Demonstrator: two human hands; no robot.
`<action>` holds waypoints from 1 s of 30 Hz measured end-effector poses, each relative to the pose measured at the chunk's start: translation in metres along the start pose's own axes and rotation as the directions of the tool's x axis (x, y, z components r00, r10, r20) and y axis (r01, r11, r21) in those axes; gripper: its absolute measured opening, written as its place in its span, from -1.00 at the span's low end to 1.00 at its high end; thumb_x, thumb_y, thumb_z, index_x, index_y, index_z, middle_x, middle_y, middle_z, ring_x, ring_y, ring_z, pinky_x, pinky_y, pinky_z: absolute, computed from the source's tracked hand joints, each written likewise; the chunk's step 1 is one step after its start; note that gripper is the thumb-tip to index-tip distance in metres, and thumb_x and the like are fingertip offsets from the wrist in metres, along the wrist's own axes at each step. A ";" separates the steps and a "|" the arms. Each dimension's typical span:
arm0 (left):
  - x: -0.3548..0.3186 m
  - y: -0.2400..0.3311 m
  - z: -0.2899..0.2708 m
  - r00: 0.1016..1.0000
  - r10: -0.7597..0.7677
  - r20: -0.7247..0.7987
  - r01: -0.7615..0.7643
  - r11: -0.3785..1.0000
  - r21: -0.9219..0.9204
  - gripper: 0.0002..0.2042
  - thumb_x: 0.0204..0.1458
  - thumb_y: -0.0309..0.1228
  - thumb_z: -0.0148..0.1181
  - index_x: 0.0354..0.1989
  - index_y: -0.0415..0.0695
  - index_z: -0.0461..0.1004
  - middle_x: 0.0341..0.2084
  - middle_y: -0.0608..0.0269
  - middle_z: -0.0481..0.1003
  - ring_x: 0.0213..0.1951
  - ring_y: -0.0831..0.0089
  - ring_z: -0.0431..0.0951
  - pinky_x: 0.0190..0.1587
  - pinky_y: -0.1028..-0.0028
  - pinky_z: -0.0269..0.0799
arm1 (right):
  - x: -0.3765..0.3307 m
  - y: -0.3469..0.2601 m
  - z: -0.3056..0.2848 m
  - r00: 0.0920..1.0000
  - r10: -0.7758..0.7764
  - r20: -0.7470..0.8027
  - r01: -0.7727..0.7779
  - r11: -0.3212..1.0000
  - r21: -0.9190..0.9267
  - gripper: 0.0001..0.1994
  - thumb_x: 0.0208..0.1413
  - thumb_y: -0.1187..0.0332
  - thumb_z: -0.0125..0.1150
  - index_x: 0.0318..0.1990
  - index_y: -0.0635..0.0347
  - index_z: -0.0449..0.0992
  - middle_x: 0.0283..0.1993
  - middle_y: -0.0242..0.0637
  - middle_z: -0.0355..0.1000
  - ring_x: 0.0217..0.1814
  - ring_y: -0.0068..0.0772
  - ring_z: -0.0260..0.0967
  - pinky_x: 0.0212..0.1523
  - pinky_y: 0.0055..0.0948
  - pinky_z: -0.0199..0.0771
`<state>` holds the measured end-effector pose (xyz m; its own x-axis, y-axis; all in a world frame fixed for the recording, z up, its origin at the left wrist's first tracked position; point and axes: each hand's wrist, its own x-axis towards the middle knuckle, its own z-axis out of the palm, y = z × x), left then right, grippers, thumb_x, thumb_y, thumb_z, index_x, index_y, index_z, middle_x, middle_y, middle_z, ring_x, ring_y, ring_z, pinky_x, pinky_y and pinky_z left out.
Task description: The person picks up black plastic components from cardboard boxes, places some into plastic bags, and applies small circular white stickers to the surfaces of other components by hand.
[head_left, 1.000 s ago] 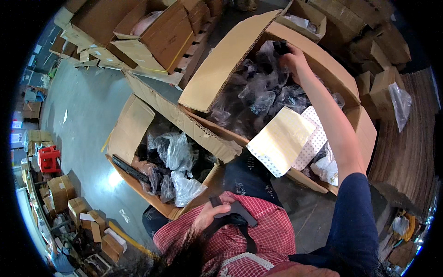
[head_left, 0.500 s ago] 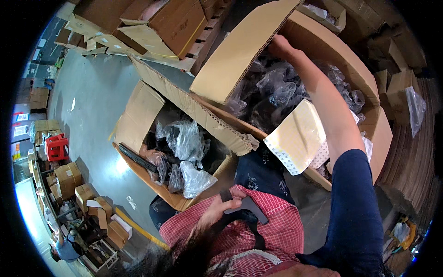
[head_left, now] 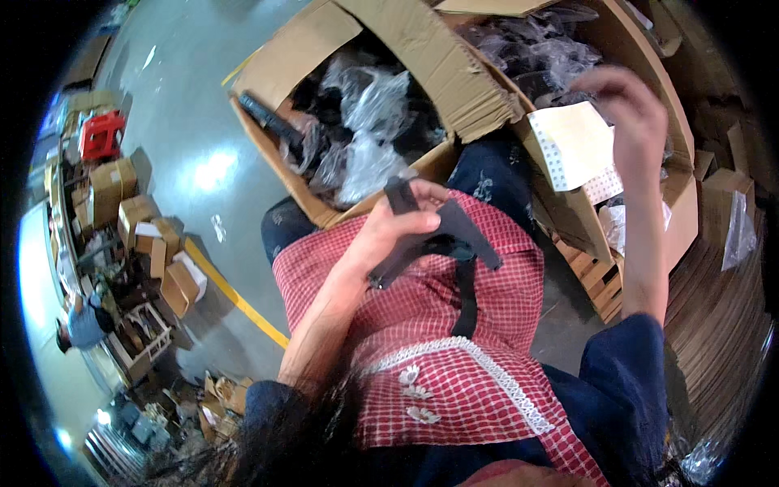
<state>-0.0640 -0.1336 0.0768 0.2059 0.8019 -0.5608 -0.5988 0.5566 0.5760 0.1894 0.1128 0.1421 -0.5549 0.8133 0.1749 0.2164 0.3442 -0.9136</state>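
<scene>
My left hand (head_left: 410,215) is closed around a dark grey flat piece (head_left: 471,231) with angled arms, held over my lap; its exact kind is unclear. A black strap (head_left: 465,304) hangs below it against my red checked apron (head_left: 341,268). My right hand (head_left: 629,109) is raised over the right cardboard box (head_left: 682,211), its fingers bent and smeared by motion, so any hold is hidden. In that box lie dark items in clear plastic bags (head_left: 560,53). Beside my right hand is a pale sheet with a dotted edge (head_left: 572,146).
In front of my knees, an open carton (head_left: 308,40) holds more clear plastic bags (head_left: 373,105) and a black bar-shaped item (head_left: 268,118). Flattened cardboard (head_left: 714,325) is stacked at right. A red stool (head_left: 101,135), cartons (head_left: 114,191) and a person (head_left: 88,323) are at left.
My right hand has come back from deep in the right box toward me. My view has shifted, and the left hand still grips the dark grey piece.
</scene>
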 end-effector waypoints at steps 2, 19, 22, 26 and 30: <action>-0.011 -0.001 0.004 0.983 0.184 0.016 -0.184 0.983 0.012 -0.52 0.01 -0.37 0.37 0.10 -0.29 0.43 -0.22 0.23 0.57 -0.23 0.51 0.58 -0.20 0.56 0.51 | -0.041 -0.037 0.038 0.955 0.059 0.291 -0.022 0.991 -0.129 -0.72 0.07 0.45 0.14 -0.07 0.24 0.63 -0.07 -0.25 0.59 0.04 -0.38 0.51 0.10 -0.44 0.46; -0.128 -0.018 0.011 0.930 0.325 0.174 -0.310 0.944 -0.110 -0.42 -0.06 -0.57 0.16 0.24 -0.34 0.31 0.10 0.03 0.47 0.05 0.25 0.56 0.10 0.27 0.56 | -0.154 -0.117 0.144 0.918 0.157 0.364 -0.191 0.980 0.059 -0.47 -0.02 0.52 0.32 0.18 0.27 0.41 0.10 -0.18 0.49 0.15 -0.35 0.44 0.19 -0.38 0.42; -0.133 -0.017 0.015 0.928 0.341 0.152 -0.311 0.931 -0.189 -0.50 0.00 -0.58 0.17 0.20 -0.33 0.33 0.02 0.10 0.50 -0.05 0.34 0.59 0.04 0.34 0.58 | -0.163 -0.112 0.149 0.926 0.214 0.312 -0.305 0.910 0.282 -0.49 0.03 0.56 0.31 0.19 0.26 0.40 0.07 -0.29 0.47 0.13 -0.51 0.40 0.15 -0.47 0.41; -0.137 -0.024 0.022 0.913 0.400 0.085 -0.401 0.916 -0.007 -0.45 0.06 -0.58 0.27 0.26 -0.33 0.30 0.06 0.12 0.53 0.09 0.35 0.54 0.20 0.35 0.45 | -0.172 -0.103 0.153 0.948 0.232 0.220 -0.307 0.854 0.420 -0.50 0.02 0.62 0.34 0.16 0.25 0.43 0.04 -0.34 0.47 0.09 -0.52 0.41 0.12 -0.52 0.42; -0.144 -0.027 0.045 0.894 0.444 0.063 -0.448 0.885 0.129 -0.44 0.03 -0.59 0.36 0.23 -0.34 0.33 0.03 0.16 0.53 0.08 0.42 0.52 0.19 0.38 0.44 | -0.181 -0.085 0.155 0.928 0.297 0.223 -0.371 0.753 0.543 -0.56 0.03 0.65 0.35 0.11 0.24 0.47 -0.04 -0.35 0.52 -0.02 -0.53 0.46 0.04 -0.52 0.48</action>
<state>-0.0428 -0.2542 0.1687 -0.0334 0.9775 -0.2084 -0.5223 0.1607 0.8375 0.1466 -0.1362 0.1307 -0.6297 0.7530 -0.1910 -0.0668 -0.2974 -0.9524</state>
